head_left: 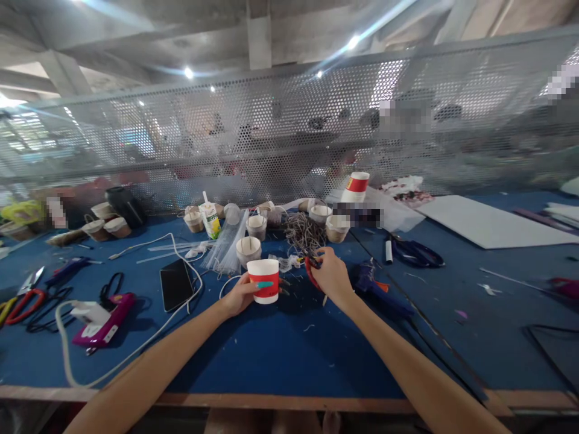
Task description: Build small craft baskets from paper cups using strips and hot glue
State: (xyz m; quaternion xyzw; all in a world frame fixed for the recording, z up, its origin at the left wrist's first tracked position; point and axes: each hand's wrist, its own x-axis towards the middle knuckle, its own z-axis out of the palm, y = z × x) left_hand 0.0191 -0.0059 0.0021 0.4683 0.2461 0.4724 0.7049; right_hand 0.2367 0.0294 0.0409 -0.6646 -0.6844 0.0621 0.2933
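Observation:
In the head view, my left hand (pixel 242 295) is wrapped round a red-and-white paper cup (pixel 263 288), held upright above the blue tabletop. To its right, my right hand (pixel 332 277) is closed on a red-handled tool (pixel 311 272); the fingers hide most of it, so its exact kind cannot be made out. Just beyond that hand lies a tangled heap of brown cords (pixel 305 232). Behind the held cup stands a pale cup (pixel 248 250) with a thin loop rising from it. A blue glue gun (pixel 377 289) rests right of my right hand.
A phone (pixel 176 284), a purple power strip (pixel 106 322) and red-handled scissors (pixel 28 298) lie to the left. Clear plastic strips (pixel 226 244) and a drink carton (pixel 210 220) sit behind. Stacked cups (pixel 355 188), blue-handled scissors (pixel 418 252) and a white board (pixel 493 220) are at right.

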